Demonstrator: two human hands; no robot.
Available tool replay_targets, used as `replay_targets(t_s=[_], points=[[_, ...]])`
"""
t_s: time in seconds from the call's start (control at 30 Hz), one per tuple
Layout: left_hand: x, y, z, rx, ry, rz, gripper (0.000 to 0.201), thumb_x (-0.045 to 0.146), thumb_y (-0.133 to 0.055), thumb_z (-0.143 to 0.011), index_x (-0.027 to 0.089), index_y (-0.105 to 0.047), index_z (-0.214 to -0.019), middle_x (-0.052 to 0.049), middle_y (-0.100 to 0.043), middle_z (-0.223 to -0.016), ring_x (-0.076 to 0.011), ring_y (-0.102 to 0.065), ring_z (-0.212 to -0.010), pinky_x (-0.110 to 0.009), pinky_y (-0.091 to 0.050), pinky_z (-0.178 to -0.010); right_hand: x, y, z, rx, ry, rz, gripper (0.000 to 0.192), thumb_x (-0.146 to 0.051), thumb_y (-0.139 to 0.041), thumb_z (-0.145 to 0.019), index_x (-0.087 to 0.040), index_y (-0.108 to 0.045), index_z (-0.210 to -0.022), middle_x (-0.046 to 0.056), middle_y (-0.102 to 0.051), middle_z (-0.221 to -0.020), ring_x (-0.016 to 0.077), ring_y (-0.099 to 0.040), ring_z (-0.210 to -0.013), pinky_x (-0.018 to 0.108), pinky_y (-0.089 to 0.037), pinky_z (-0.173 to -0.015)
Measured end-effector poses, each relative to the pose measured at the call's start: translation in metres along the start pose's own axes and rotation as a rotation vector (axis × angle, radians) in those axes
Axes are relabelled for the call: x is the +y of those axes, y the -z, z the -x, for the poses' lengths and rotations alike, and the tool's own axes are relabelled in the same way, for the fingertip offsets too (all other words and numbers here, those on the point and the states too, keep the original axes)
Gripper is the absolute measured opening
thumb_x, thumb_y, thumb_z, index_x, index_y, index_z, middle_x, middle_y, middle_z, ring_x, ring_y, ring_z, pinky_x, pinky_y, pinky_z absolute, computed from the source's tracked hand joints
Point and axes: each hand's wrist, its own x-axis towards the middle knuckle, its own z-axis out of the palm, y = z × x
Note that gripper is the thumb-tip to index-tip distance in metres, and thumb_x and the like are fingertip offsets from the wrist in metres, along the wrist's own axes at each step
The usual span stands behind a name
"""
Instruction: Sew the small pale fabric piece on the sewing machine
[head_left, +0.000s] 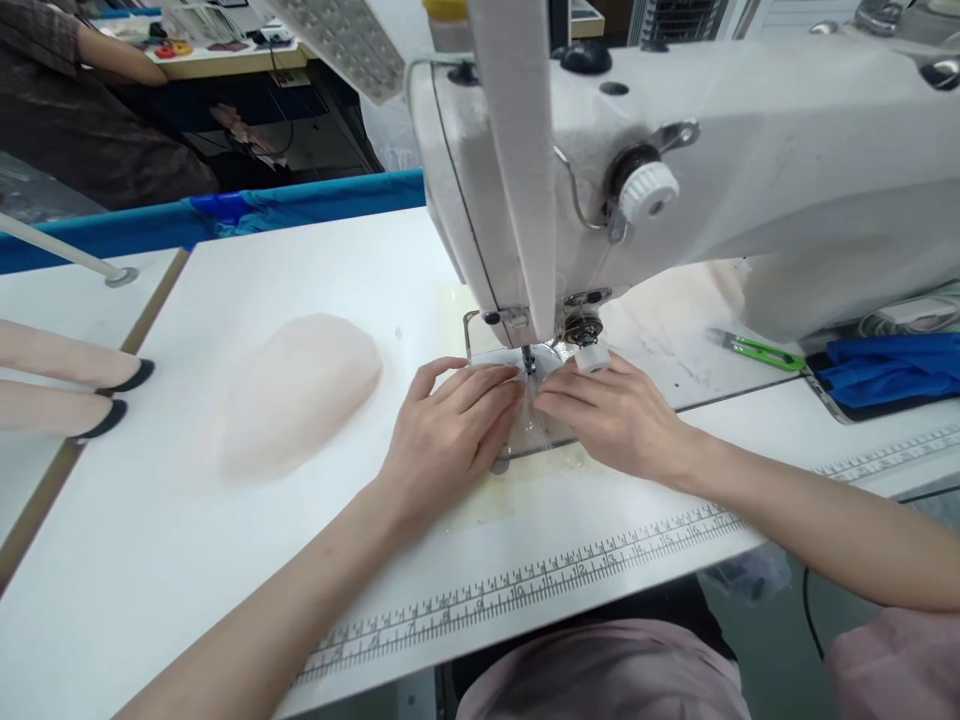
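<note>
My left hand (457, 420) and my right hand (611, 412) rest on the sewing machine's bed, one on each side of the presser foot (529, 362). Both have their fingers bent and drawn together, with the fingertips nearly meeting just in front of the needle area. Something thin and whitish, perhaps sheer, lies between the fingertips, too faint to name. Above them stands the white head of the sewing machine (495, 200). Left of my left hand, a sheer, pale pink, rounded piece of fabric (300, 395) lies flat on the white table (187, 560).
A green cutter (765, 352) and a tray holding blue cloth (892, 370) are at right. A printed ruler (517, 592) follows the front edge. Two pale strips with black ends (67, 385) reach in from the left. Another person's arm (120, 55) shows at the back.
</note>
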Motion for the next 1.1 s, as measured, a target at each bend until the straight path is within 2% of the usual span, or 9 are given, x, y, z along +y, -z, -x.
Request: replay_targets(t_s=[0.17, 0.33, 0.5, 0.73, 1.1], points=[[0.002, -0.009, 0.0, -0.082, 0.017, 0.012, 0.027, 0.023, -0.049, -0.094, 0.013, -0.062, -0.116, -0.009, -0.069, -0.102, -0.022, -0.064, -0.094, -0.04, -0.046, -0.088, 0.004, -0.002, 0.001, -0.138, -0.076, 0.048, 0.02, -0.008, -0.047, -0.09, -0.015, -0.065, -0.095, 0.003, -0.072, -0.097, 0.0162, -0.059, -0.08, 0.031, -0.039, -0.077], [0.005, -0.013, 0.001, -0.085, -0.039, -0.076, 0.028, 0.027, -0.052, -0.093, 0.013, -0.066, -0.113, -0.011, -0.068, -0.107, -0.0252, -0.064, -0.097, -0.044, -0.047, -0.09, 0.008, -0.001, 0.003, -0.25, -0.105, 0.083, 0.02, -0.015, -0.045, -0.093, -0.014, -0.064, -0.099, 0.008, -0.071, -0.104, 0.0211, -0.059, -0.092, 0.036, -0.037, -0.086], [0.008, -0.012, 0.003, -0.086, -0.068, -0.155, 0.031, 0.028, -0.053, -0.094, 0.01, -0.063, -0.118, -0.012, -0.067, -0.12, -0.0249, -0.061, -0.113, -0.041, -0.045, -0.097, 0.01, -0.001, 0.002, -0.26, -0.093, 0.132, 0.024, -0.019, -0.045, -0.094, -0.012, -0.065, -0.105, 0.008, -0.073, -0.094, 0.0214, -0.059, -0.091, 0.038, -0.035, -0.088], [0.008, -0.011, 0.001, -0.081, -0.079, -0.193, 0.03, 0.029, -0.052, -0.095, 0.011, -0.063, -0.116, -0.012, -0.069, -0.116, -0.0235, -0.064, -0.11, -0.041, -0.046, -0.097, 0.01, -0.001, 0.002, -0.265, -0.087, 0.148, 0.027, -0.022, -0.044, -0.097, -0.015, -0.069, -0.105, 0.004, -0.071, -0.112, 0.0207, -0.059, -0.095, 0.04, -0.035, -0.092], [0.008, -0.01, 0.001, -0.092, -0.056, -0.169, 0.03, 0.028, -0.052, -0.095, 0.012, -0.064, -0.116, -0.012, -0.069, -0.116, -0.024, -0.064, -0.11, -0.044, -0.042, -0.103, 0.011, -0.004, 0.002, -0.244, -0.094, 0.133, 0.028, -0.024, -0.044, -0.098, -0.016, -0.069, -0.107, 0.002, -0.071, -0.113, 0.0206, -0.059, -0.099, 0.039, -0.034, -0.092]])
